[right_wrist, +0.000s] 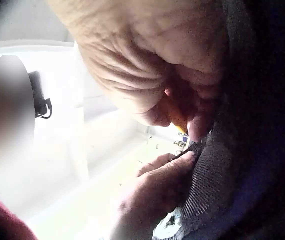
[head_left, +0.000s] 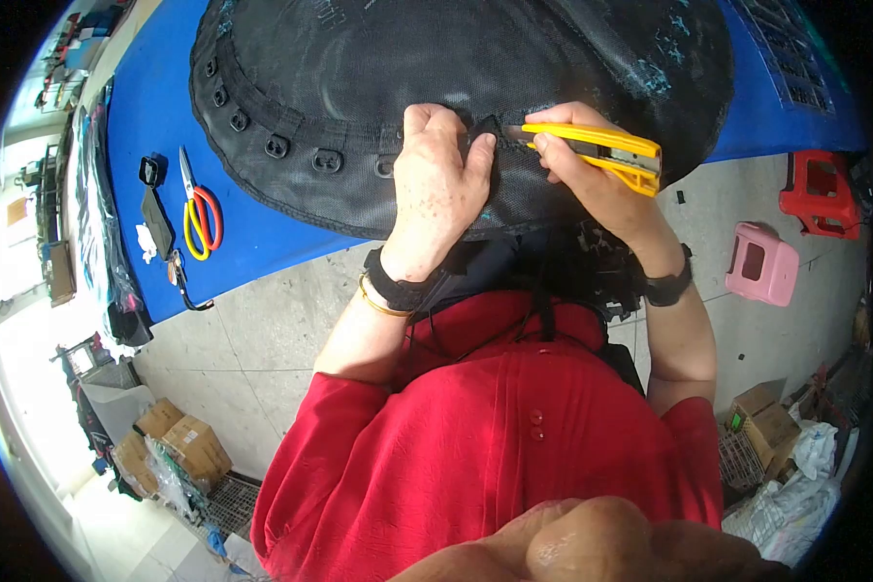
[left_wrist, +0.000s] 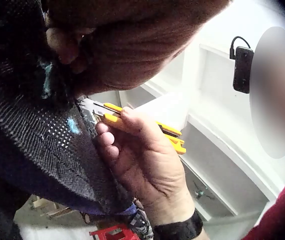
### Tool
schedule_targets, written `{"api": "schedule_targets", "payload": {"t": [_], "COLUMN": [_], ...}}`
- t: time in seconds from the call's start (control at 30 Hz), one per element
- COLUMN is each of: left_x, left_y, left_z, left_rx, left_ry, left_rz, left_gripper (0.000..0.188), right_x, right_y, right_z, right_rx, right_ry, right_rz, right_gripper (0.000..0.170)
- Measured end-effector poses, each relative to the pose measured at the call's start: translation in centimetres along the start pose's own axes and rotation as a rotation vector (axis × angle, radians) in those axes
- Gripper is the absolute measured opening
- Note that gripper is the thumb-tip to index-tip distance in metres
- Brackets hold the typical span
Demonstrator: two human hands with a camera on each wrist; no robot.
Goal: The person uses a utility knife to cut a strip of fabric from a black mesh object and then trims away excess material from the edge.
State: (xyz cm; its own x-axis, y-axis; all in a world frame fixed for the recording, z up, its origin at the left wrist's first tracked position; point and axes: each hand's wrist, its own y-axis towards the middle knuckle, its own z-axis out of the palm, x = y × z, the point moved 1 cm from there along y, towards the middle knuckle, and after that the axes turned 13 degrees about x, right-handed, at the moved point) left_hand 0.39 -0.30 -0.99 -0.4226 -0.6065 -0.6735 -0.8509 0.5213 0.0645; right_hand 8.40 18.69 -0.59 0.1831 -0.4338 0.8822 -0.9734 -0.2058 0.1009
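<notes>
You seem to be cutting the black mesh (head_left: 407,63).
Left fingers (head_left: 477,160) pinch a fold (head_left: 485,126), right fingers (head_left: 565,163) grip the yellow knife (head_left: 606,138); next likely needs a steady stroke.

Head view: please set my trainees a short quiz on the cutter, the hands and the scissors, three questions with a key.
1. Which hand holds the yellow cutter?
2. Where do the scissors lie?
a) on the pink stool
b) on the blue tabletop
c) in a cardboard box
3. True or false: the cutter's blade points away from the left hand.

Key:
1. The right hand.
2. b
3. False; it points towards the left hand.
</notes>
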Motion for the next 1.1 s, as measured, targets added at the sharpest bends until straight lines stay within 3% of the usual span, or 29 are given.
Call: {"api": "schedule_targets", "payload": {"t": [0.4, 0.63, 0.87, 1.0, 1.1], "left_x": [0.4, 0.4, 0.3, 0.0, 0.2], "left_y": [0.0, 0.0, 0.2, 0.4, 0.4], "left_z": [0.1, 0.1, -0.4, -0.3, -0.1], "left_rx": [-0.021, -0.026, 0.019, 0.006, -0.020], "left_ry": [0.016, 0.011, 0.026, 0.002, 0.009], "left_rz": [0.032, 0.030, 0.039, -0.019, 0.041], "left_gripper": [0.030, 0.029, 0.023, 0.023, 0.023], "right_x": [0.5, 0.4, 0.4, 1.2, 1.5], "right_y": [-0.9, -1.7, -1.7, -1.7, -1.8], "right_z": [-0.3, -0.4, 0.0, -0.1, 0.0], "right_rx": [-0.033, 0.012, -0.039, -0.058, -0.064], "right_ry": [0.135, 0.039, 0.144, 0.199, 0.256], "right_rz": [0.083, 0.061, 0.070, 0.137, 0.158], "right_gripper": [0.012, 0.017, 0.015, 0.026, 0.033]}}
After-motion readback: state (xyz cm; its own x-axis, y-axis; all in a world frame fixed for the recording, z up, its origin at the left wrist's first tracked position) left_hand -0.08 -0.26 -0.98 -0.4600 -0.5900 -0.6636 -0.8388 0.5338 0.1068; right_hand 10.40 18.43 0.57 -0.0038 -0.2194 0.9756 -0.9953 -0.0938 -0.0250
